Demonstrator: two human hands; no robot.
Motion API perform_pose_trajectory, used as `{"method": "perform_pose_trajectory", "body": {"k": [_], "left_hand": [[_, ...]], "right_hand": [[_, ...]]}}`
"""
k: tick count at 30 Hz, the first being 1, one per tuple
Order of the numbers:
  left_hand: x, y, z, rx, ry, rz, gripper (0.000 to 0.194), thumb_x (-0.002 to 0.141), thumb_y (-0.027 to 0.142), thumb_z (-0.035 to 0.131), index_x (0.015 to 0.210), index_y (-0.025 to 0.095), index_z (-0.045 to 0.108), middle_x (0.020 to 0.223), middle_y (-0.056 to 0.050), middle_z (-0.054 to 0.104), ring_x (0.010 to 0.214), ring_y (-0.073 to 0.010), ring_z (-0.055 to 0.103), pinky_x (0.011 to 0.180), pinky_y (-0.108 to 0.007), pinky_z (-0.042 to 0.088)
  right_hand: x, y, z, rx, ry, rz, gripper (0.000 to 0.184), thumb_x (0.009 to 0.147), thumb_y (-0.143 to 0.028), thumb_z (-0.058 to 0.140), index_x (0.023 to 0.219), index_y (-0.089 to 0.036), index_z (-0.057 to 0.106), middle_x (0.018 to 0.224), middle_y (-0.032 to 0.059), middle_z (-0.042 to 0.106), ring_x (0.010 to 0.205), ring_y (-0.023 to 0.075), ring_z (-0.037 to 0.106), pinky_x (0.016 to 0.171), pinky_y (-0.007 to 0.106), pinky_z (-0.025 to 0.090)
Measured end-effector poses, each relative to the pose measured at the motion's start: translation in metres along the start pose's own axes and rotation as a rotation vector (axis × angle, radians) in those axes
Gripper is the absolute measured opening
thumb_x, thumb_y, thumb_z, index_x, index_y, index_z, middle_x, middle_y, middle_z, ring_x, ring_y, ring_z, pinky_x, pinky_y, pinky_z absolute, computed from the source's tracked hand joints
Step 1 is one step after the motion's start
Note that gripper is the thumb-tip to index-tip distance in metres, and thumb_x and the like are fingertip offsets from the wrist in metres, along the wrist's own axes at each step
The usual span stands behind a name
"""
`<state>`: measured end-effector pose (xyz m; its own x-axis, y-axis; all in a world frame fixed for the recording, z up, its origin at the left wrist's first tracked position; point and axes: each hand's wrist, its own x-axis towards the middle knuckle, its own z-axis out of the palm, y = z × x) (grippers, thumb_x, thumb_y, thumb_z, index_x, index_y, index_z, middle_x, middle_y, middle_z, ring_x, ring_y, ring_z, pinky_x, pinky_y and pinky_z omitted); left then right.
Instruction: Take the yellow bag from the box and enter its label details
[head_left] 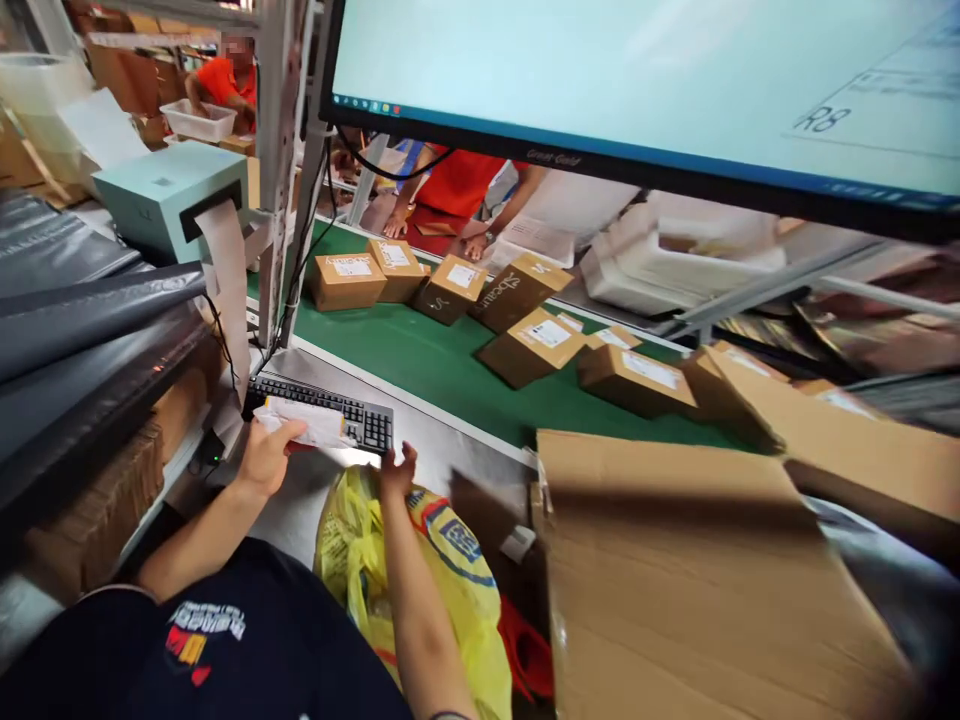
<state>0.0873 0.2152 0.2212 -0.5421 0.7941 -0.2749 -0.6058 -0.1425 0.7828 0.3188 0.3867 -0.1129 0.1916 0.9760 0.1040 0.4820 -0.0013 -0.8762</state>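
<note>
My left hand (266, 455) pinches a white paper slip or thin packet (311, 422), thumb on top, held over the left part of a black keyboard (371, 425). What is printed on the slip is too small to read. Close to the keyboard's right corner is my right hand (397, 470), its fingers apart and nothing visible in them. Below that hand and forearm stands a bulging yellow plastic bag (465, 600) with a blue and red logo; its contents are mostly hidden.
Several labelled cartons (536, 345) lie on a green conveyor belt (420, 370). A large open cardboard box (675, 580) stands at right, under a wide monitor (637, 90). At left are a label printer (172, 195) and black plastic sheeting (97, 320). A co-worker's hands (476, 245) rest beyond the belt.
</note>
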Motion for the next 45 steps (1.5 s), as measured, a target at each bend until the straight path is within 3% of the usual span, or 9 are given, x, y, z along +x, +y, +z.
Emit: {"method": "perform_pose_trajectory", "body": {"k": [6, 12, 19, 25, 31, 41, 45], "left_hand": [[0.003, -0.015, 0.003, -0.004, 0.051, 0.025, 0.054, 0.046, 0.028, 0.097, 0.089, 0.02, 0.064, 0.078, 0.001, 0.074, 0.081, -0.0243, 0.076, 0.073, -0.033, 0.064], [0.009, -0.021, 0.005, 0.003, 0.055, 0.014, 0.053, 0.047, 0.024, 0.095, 0.088, 0.021, 0.061, 0.078, 0.002, 0.073, 0.082, -0.0236, 0.076, 0.073, -0.03, 0.064], [0.013, -0.026, 0.009, 0.028, 0.054, -0.007, 0.056, 0.047, 0.022, 0.095, 0.088, 0.021, 0.057, 0.076, 0.005, 0.069, 0.076, -0.0198, 0.073, 0.078, -0.032, 0.065], [0.016, -0.025, 0.008, 0.031, 0.046, -0.008, 0.057, 0.047, 0.022, 0.095, 0.09, 0.022, 0.058, 0.078, 0.004, 0.071, 0.074, -0.0204, 0.073, 0.076, -0.034, 0.066], [0.014, -0.027, 0.013, 0.051, 0.005, -0.038, 0.052, 0.049, 0.027, 0.095, 0.091, 0.019, 0.064, 0.081, -0.001, 0.074, 0.082, -0.0254, 0.076, 0.076, -0.035, 0.065], [0.01, -0.029, 0.014, 0.01, 0.007, -0.016, 0.041, 0.048, 0.023, 0.092, 0.081, 0.018, 0.069, 0.079, -0.002, 0.075, 0.073, -0.0218, 0.071, 0.072, -0.034, 0.062], [0.008, -0.029, 0.013, -0.004, 0.01, -0.016, 0.048, 0.045, 0.022, 0.094, 0.083, 0.018, 0.065, 0.076, 0.0, 0.072, 0.074, -0.0225, 0.072, 0.073, -0.034, 0.062]], "right_hand": [[0.006, -0.012, 0.01, -0.1, -0.179, -0.191, 0.039, 0.077, -0.022, 0.047, 0.115, -0.018, 0.057, 0.121, 0.0151, 0.074, 0.116, 0.0272, 0.064, 0.109, 0.045, 0.048], [0.001, -0.019, 0.02, -0.198, -0.238, -0.237, 0.041, 0.075, -0.016, 0.048, 0.114, -0.016, 0.06, 0.119, 0.0155, 0.074, 0.117, 0.028, 0.061, 0.114, 0.046, 0.044], [0.009, -0.026, 0.032, -0.224, -0.238, -0.219, 0.035, 0.079, -0.018, 0.051, 0.112, -0.018, 0.064, 0.117, 0.014, 0.073, 0.12, 0.0297, 0.059, 0.117, 0.049, 0.04], [0.018, -0.011, 0.014, -0.249, -0.114, -0.086, 0.042, 0.079, -0.021, 0.043, 0.116, -0.017, 0.061, 0.121, 0.0161, 0.072, 0.117, 0.0304, 0.061, 0.11, 0.048, 0.045], [0.022, -0.009, 0.012, -0.252, -0.151, -0.103, 0.04, 0.077, -0.024, 0.044, 0.111, -0.017, 0.063, 0.119, 0.0166, 0.073, 0.116, 0.0309, 0.062, 0.11, 0.047, 0.045], [0.028, -0.011, 0.015, -0.228, -0.179, -0.062, 0.035, 0.076, -0.028, 0.046, 0.106, -0.019, 0.061, 0.118, 0.0154, 0.074, 0.113, 0.0308, 0.064, 0.111, 0.047, 0.045], [0.03, -0.006, 0.016, -0.219, -0.141, 0.008, 0.045, 0.081, -0.035, 0.045, 0.119, -0.016, 0.06, 0.123, 0.0185, 0.072, 0.117, 0.0318, 0.064, 0.109, 0.046, 0.047]]}}
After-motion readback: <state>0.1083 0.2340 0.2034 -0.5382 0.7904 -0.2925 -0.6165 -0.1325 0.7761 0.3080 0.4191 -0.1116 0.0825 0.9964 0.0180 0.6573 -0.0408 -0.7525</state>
